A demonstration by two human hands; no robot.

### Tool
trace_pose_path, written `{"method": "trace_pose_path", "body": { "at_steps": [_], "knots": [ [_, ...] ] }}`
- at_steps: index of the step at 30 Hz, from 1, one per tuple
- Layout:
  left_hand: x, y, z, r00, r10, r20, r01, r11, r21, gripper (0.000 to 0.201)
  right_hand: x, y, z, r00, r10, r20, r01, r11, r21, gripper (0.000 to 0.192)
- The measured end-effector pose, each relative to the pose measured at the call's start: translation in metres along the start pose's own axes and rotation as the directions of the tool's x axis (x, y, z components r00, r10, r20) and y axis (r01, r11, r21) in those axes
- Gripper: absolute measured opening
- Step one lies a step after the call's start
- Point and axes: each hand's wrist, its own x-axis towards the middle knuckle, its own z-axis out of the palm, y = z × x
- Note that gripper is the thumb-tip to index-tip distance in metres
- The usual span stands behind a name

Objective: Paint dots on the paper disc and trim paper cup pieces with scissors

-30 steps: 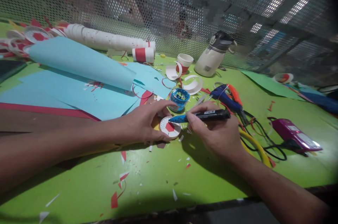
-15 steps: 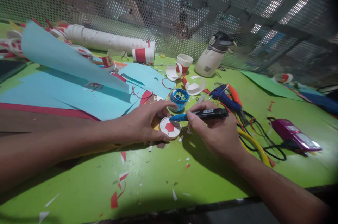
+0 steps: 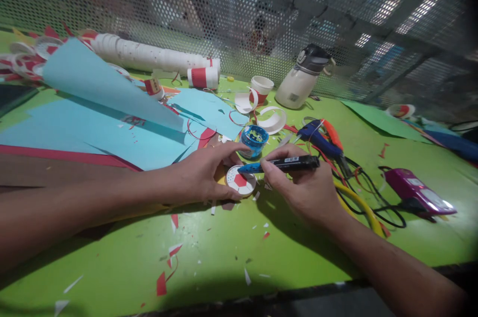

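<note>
My left hand (image 3: 209, 172) curls its thumb and fingers around the rim of a small white paper disc (image 3: 244, 188), which looks like a cup bottom. The disc carries a red hexagon (image 3: 240, 180), thin lines and dark dots on its upper left part. In my right hand (image 3: 304, 187) is a marker pen (image 3: 293, 162) with a black barrel and a blue front end. Its tip meets the disc just above the hexagon. Right behind the disc stands a small blue jar (image 3: 254, 141) with a patterned lid.
Blue paper sheets (image 3: 104, 133) cover the left, one curled up. Stacked paper cups (image 3: 149, 55) lie along the mesh panel (image 3: 231, 18). A bottle (image 3: 297, 83), cut cups, a glue gun (image 3: 315, 133), cables and a purple device (image 3: 416, 190) stand at the right. Paper scraps litter the front.
The marker tip has shifted slightly left on the disc, with my right hand following. The curled blue sheet has sunk lower. A red cut cup piece beside the jar has shifted. My left hand stays put.
</note>
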Motion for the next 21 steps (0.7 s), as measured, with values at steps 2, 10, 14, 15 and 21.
{"method": "trace_pose_path", "body": {
  "at_steps": [2,10,14,15,21],
  "knots": [
    [-0.0001,0.0006,0.0000,1.000,0.006,-0.004,-0.006,1.000,0.005,0.070,0.0000,-0.0001,0.0002,1.000,-0.004,-0.010,0.004,1.000,-0.009,0.008],
    [0.0001,0.0003,0.0002,1.000,0.010,0.013,-0.009,0.999,-0.033,0.068,-0.0021,0.0028,0.0011,0.999,-0.002,-0.040,0.002,1.000,0.006,0.009],
    [0.0001,0.0011,-0.0003,1.000,-0.007,0.014,0.007,1.000,0.001,0.069,-0.0020,0.0037,0.0014,0.999,0.001,-0.036,-0.001,1.000,0.017,0.010],
    [0.0002,0.0015,-0.0003,1.000,-0.004,0.010,0.004,1.000,0.009,0.069,-0.0017,0.0035,0.0018,0.999,0.010,-0.038,-0.009,1.000,0.027,0.011],
    [-0.0006,0.0020,0.0010,1.000,-0.025,0.018,0.026,0.998,-0.055,0.068,0.0001,0.0009,0.0050,0.998,0.042,-0.047,-0.038,0.995,0.092,0.015]
  ]
}}
